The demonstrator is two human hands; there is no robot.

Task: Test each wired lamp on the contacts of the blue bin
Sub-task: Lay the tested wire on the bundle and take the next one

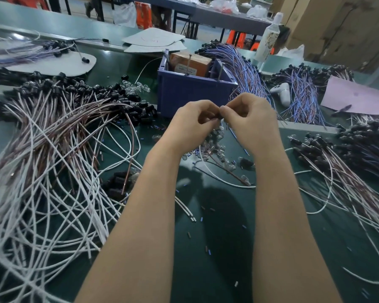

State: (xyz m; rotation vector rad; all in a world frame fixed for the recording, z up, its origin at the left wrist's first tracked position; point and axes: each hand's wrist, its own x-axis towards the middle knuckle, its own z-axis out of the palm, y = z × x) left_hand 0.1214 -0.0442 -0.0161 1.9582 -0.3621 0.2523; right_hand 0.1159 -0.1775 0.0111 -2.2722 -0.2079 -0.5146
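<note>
**Both hands on one little lamp, right in front of the tester bin**

So here's the setup: the left hand [193, 121] and right hand [255, 120] meet fingertip to fingertip just above the table. The fingers of both are curled in, pinching a small dark lamp socket [219, 115] between them. It's mostly hidden by the fingers, so I can't tell whether a bulb is seated in it. A thin blue lead [236, 139] seems to hang down under the right hand, and my guess is that it belongs to this lamp.

The socket is held just in front of the blue bin [193, 95], near its front wall but not touching it. That makes sense, because the bin's upright metal pins [220, 72] look like the test contacts, and an orange-brown box [189, 62] sits inside with them. Holding the lamp this close means only a short lift to the pins.

The stock is sorted by side. There's a big heap of white and brown leads [53, 138] on the left and a bundle of blue and purple leads [245, 66] behind the bin on the right. I'd guess one is untested and the other done, but I can't say which. Loose glass bulbs [217, 147] lie right under the hands, handy for seating.

My read is that the lamp is being readied and hasn't touched the contacts yet.
</note>
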